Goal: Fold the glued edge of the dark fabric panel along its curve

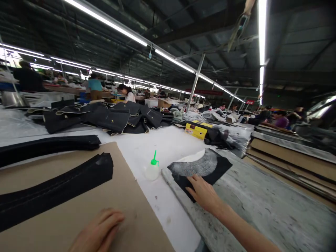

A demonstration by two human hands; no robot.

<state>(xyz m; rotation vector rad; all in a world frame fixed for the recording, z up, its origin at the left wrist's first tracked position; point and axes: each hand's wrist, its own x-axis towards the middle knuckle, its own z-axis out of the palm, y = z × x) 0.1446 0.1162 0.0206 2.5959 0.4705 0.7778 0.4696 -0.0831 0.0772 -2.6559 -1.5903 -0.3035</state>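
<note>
My right hand (203, 193) lies with its fingers and thumb apart on a black fabric piece (222, 166). That piece has a curved, greyish, whitened band along its far side and rests on a grey stained slab (252, 196). My left hand (97, 229) is over a tan board (126, 196), slightly blurred. Its fingers are loosely bent, with nothing visible in them. Between the two hands, farther off, stands a translucent squeeze bottle (152, 172) with a green nozzle. On the board's left side lies a long, stitched black fabric strip (65, 185).
Another black strip (49, 145) lies behind the first. Black fabric pieces (110, 119) with pale edges are heaped across the back of the white table (141, 143). A yellow box (195, 130) stands near plastic bags. Stacked boards (291, 150) rise at right. Several people work farther away.
</note>
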